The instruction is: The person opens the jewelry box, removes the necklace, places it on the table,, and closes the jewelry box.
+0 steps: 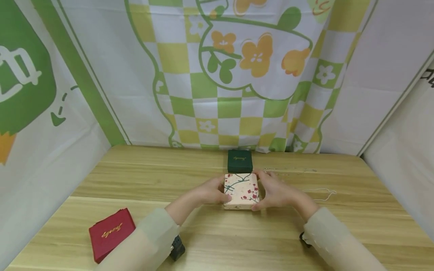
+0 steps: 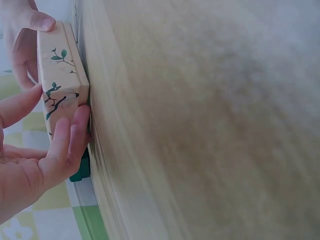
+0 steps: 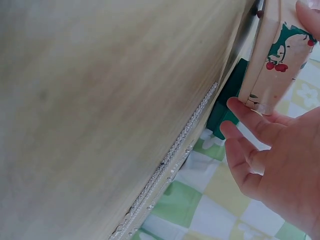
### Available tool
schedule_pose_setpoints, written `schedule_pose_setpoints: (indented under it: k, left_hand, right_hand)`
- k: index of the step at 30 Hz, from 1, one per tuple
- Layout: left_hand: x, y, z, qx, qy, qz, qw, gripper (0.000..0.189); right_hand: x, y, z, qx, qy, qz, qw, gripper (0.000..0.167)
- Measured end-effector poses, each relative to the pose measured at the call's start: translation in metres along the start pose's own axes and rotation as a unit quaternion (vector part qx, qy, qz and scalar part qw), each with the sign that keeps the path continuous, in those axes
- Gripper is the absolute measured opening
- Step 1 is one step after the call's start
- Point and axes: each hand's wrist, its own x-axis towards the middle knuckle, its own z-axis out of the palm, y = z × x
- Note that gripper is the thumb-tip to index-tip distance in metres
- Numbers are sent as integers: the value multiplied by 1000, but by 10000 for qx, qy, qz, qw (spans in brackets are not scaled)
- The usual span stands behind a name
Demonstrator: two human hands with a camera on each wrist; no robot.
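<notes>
Grips closed floral box [image 1: 241,190] mid-frame with left hand [image 1: 214,192] and right hand [image 1: 276,191]; seemingly leaves chains [image 3: 183,132] unboxed, central in right-wrist view.

1. Looks like a small cloth-sided booth [image 1: 108,56]; cannot tell whether in a home, shop or studio.
2. Has a wood-grain table [image 1: 217,244] under the left hand [image 1: 211,191] and right hand [image 1: 276,192].
3. Shows a checked, flower-printed curtain [image 1: 237,105] hanging beyond both hands.
4. Closes in with printed white cloth [image 1: 68,158] outward of the left hand and a pale side wall [image 1: 413,150] outward of the right.
</notes>
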Motion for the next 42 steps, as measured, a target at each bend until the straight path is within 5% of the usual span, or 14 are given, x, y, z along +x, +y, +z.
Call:
schedule_pose_setpoints:
  k: [21, 27, 33, 42]
  left_hand:
    - [7, 1, 3, -265, -94, -18, 9996, 58]
    - [3, 2, -2, 74, 53, -39, 10000, 77]
    - [-23, 5, -24, 803, 109, -312, 9962, 82]
    - [-89, 18, -62, 1591, 18, 397, 9865, 63]
  right_hand:
    - [7, 5, -5, -131, -503, 236, 9984, 111]
    - [7, 4, -8, -10, -608, 401, 9973, 122]
    - [9, -2, -15, -39, -291, 204, 9994, 120]
    - [20, -31, -21, 173, 46, -151, 9997, 104]
